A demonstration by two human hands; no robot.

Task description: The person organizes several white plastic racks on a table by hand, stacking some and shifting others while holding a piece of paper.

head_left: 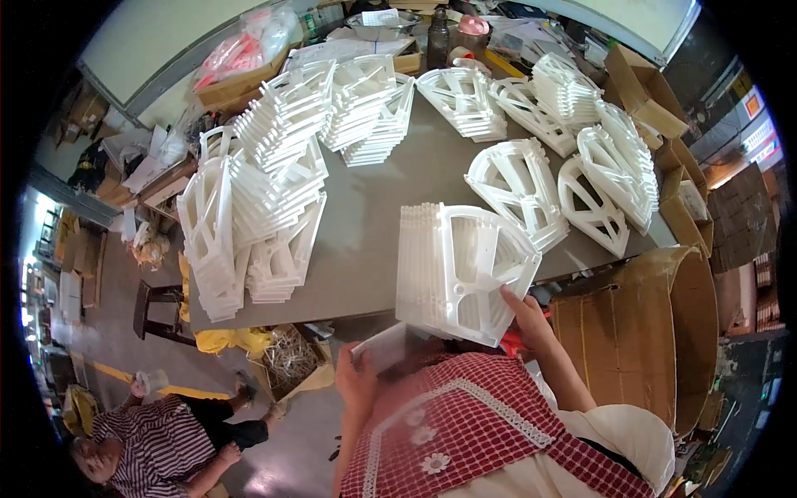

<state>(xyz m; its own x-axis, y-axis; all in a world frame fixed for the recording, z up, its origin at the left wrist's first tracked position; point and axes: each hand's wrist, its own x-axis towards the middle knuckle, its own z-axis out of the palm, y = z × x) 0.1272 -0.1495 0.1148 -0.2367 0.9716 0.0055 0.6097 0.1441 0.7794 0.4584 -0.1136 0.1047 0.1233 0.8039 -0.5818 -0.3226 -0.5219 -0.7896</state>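
Note:
Close to my body, at the table's front edge, a stack of white plastic fan-shaped frames (pixel 452 266) stands tilted. My right hand (pixel 525 317) grips its lower right side, thumb on the face of the front frame and fingers hidden behind. Lower and to the left, my left hand (pixel 357 378) is closed on the edge of a flat whitish plastic piece (pixel 390 347). That piece is blurred, and its far end passes behind or under the stack, so its full shape is hidden.
More stacked white frames (pixel 282 178) cover the table's left side; others (pixel 519 191) lie on the right. A large open cardboard box (pixel 635 332) stands at my right. A box of thin sticks (pixel 290 361) sits below the table's front edge. Another person (pixel 162 444) is at lower left.

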